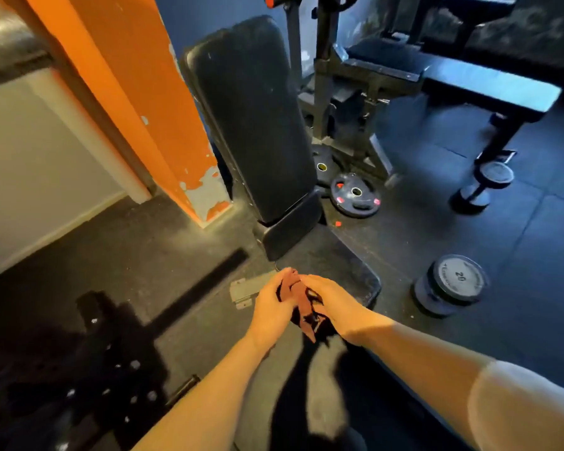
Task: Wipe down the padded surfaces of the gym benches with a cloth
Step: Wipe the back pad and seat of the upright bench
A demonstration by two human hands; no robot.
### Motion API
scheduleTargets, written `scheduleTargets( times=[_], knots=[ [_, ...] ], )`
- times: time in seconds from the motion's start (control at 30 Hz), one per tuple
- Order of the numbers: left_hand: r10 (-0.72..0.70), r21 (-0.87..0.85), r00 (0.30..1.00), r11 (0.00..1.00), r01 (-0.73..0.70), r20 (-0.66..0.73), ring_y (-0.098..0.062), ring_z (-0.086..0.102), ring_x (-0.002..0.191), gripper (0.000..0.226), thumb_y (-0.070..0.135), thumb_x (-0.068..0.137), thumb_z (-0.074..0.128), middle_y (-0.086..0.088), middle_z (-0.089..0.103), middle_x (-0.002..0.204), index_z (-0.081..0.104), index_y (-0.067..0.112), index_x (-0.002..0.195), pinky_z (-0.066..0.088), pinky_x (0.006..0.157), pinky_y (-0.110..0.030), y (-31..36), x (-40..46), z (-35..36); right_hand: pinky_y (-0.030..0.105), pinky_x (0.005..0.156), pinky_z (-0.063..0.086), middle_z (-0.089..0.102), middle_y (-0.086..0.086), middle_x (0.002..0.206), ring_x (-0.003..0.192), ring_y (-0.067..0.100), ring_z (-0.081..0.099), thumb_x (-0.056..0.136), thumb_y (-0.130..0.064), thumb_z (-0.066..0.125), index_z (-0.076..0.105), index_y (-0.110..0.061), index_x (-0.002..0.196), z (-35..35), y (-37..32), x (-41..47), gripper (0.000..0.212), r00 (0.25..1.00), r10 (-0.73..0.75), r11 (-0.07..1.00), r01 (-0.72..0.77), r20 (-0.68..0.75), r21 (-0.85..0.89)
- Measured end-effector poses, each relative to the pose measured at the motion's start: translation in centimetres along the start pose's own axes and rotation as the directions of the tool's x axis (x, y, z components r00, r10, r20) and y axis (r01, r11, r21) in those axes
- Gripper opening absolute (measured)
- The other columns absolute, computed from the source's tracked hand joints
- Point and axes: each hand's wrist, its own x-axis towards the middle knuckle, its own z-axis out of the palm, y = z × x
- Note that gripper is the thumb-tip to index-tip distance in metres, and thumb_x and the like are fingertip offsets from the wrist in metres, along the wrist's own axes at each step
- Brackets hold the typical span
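Head view. I hold a reddish-brown cloth [302,304] bunched between both hands: my left hand [271,307] is curled round its upper fold and my right hand [331,302] closes over the other side, with a loose tail hanging below the grip. The cloth touches no pad; it sits in mid-air over the floor.

Just beyond the grip stands the inclined bench: its small seat pad [290,227] nearest, its long black backrest pad [251,122] rising away from it. A flat bench [489,83] lies well apart, beyond and to the right of the grip. A dumbbell [450,283] rests on the floor to the right of the grip.

I judge this a preparatory step, gathering or refolding the cloth. The next move calls for one hand to carry a flat wad forward onto the seat pad and press.
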Motion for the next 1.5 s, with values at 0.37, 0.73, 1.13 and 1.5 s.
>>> scheduleTargets(
  times=[0.37, 0.73, 1.13, 1.5],
  knots=[
    [-0.044, -0.092, 0.893, 0.996, 0.004, -0.447, -0.017, 0.049, 0.070, 0.033, -0.011, 0.083, 0.052, -0.010, 0.054, 0.080, 0.048, 0.019, 0.095, 0.042, 0.063, -0.029, -10.9, 8.1, 0.0, 0.036, 0.099, 0.044, 0.064, 0.010, 0.124, 0.107, 0.019, 0.062, 0.103, -0.031, 0.039, 0.061, -0.017, 0.122, -2.3, 4.9, 11.5, 0.032, 0.995, 0.006, 0.991, 0.008, 0.099, -0.137],
    [0.378, 0.009, 0.819, 0.910, -0.415, -0.432, -0.006, 0.061, 0.108, 0.023, 0.008, 0.099, 0.049, 0.005, 0.067, 0.111, 0.058, 0.015, 0.120, 0.049, 0.093, -0.022, -20.1, 19.1, -2.5, 0.013, 0.075, 0.047, 0.070, -0.009, 0.102, 0.096, 0.003, 0.064, 0.099, -0.009, 0.044, 0.067, -0.029, 0.114, 2.4, 10.5, 25.2, 0.034, 0.881, -0.442, 0.801, 0.472, 0.168, -0.368],
    [0.585, 0.272, 0.565, 0.795, -0.543, -0.582, -0.006, 0.040, 0.109, 0.030, 0.005, 0.096, 0.054, -0.005, 0.048, 0.123, 0.058, 0.008, 0.125, 0.024, 0.086, 0.007, -23.6, 28.4, -3.3, 0.036, 0.120, 0.011, 0.029, 0.005, 0.157, 0.146, 0.022, 0.021, 0.087, -0.014, 0.064, 0.030, -0.015, 0.150, -2.2, 11.4, 33.3, 0.072, 0.522, -0.801, -0.172, 0.268, 0.293, -0.948],
    [0.425, 0.061, 0.616, 0.851, -0.521, -0.664, 0.002, 0.056, 0.087, 0.034, -0.004, 0.088, 0.060, 0.002, 0.057, 0.094, 0.058, 0.029, 0.081, 0.048, 0.080, -0.022, -30.8, 30.4, 1.9, 0.024, 0.116, 0.001, 0.019, -0.005, 0.160, 0.148, 0.011, 0.011, 0.091, -0.015, 0.054, 0.023, -0.024, 0.152, -1.7, 11.0, 33.7, 0.070, 0.504, -0.827, -0.102, 0.304, 0.251, -0.947]
  ],
)
